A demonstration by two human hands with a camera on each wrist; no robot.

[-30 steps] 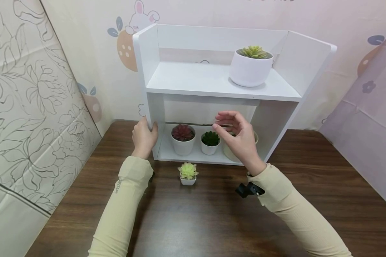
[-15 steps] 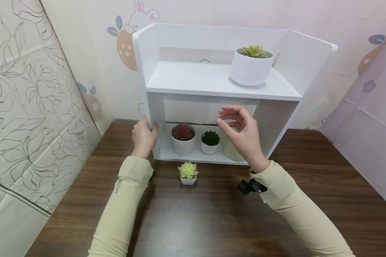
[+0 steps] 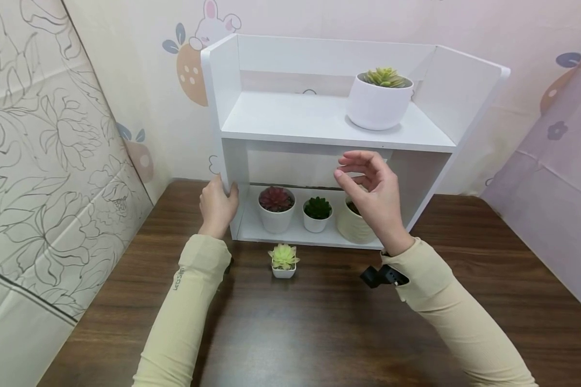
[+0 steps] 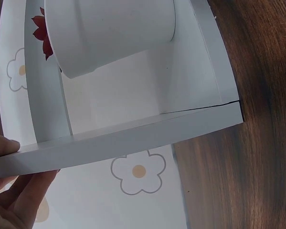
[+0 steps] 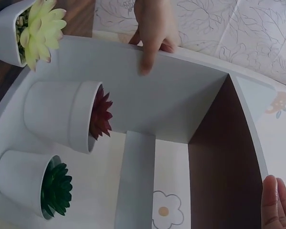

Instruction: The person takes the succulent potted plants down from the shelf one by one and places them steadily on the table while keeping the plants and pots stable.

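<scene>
I'm pinching the shelf side with my left grip, ideally bracing without tugging; my right grip is hovering loosely spread, apparently empty, partly hiding the cream pot beyond it.

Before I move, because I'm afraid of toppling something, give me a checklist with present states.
1. Left hand gripping the white two-tier shelf: ok.
2. Right hand holding nothing: ok.
3. Large round white pot upright on the upper tier: ok.
4. Space before the lower tier clear: not ok; small square white pot with yellow-green succulent stands there on the brown wooden table.
5. Contents of the round cream pot: cannot tell; the right hand hides part of its top.
</scene>
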